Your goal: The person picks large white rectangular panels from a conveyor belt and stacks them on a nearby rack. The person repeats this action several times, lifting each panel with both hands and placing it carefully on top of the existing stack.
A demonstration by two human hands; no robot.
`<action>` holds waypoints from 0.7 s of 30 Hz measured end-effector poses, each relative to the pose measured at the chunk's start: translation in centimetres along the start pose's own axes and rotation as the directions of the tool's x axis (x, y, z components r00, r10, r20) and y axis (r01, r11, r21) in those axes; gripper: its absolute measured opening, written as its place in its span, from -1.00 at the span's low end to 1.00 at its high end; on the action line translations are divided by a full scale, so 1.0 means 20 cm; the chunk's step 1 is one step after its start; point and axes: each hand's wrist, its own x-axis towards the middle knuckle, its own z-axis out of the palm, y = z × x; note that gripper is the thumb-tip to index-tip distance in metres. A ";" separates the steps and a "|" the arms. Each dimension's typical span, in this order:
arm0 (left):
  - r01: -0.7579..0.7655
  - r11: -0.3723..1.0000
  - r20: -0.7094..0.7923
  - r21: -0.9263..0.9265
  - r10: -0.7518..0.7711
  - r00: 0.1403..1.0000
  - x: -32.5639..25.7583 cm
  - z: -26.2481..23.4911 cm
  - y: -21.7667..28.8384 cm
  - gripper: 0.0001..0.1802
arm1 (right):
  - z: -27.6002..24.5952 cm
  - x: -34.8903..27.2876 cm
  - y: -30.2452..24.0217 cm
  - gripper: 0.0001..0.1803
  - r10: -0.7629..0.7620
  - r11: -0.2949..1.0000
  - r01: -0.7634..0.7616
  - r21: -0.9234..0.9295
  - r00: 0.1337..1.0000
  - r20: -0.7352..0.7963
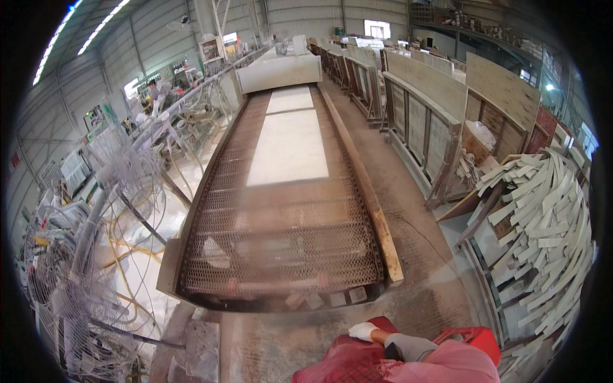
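My right hand (363,331), in a white glove, rests on the red cloth (338,357) over my lap, and holds nothing that I can see. Its fingers lie loosely against the cloth, and the forearm comes in from the right. My left hand is out of view. Ahead of me stretches a long conveyor with a metal mesh belt (287,255). Two pale, flat slabs lie on it, a larger near slab (288,148) and a far slab (290,99) just behind it. A white machine housing (280,73) spans the belt's far end.
A wooden beam (367,198) runs along the belt's right side. Small blocks (313,300) sit under its near end. To the right stand upright panels in frames (421,121) and a heap of pale strips (543,223). Tangled wire and hoses (102,255) crowd the left. A red plastic seat (476,338) is beside me.
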 end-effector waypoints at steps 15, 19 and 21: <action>0.233 0.950 0.063 -0.207 -0.225 0.972 0.02 0.10 -0.15 -0.60 | 0.08 -0.05 0.04 -0.61 -0.146 0.986 0.137 -0.091 0.984 -0.103; 0.324 0.886 0.122 -0.332 -0.300 0.946 0.04 0.13 -0.21 -0.60 | 0.02 -0.08 -0.01 -0.62 -0.171 0.977 0.158 -0.140 0.982 -0.082; 0.364 0.846 0.152 -0.389 -0.331 0.931 0.04 0.14 -0.23 -0.60 | -0.01 -0.09 -0.04 -0.61 -0.136 0.973 0.134 -0.186 0.991 0.005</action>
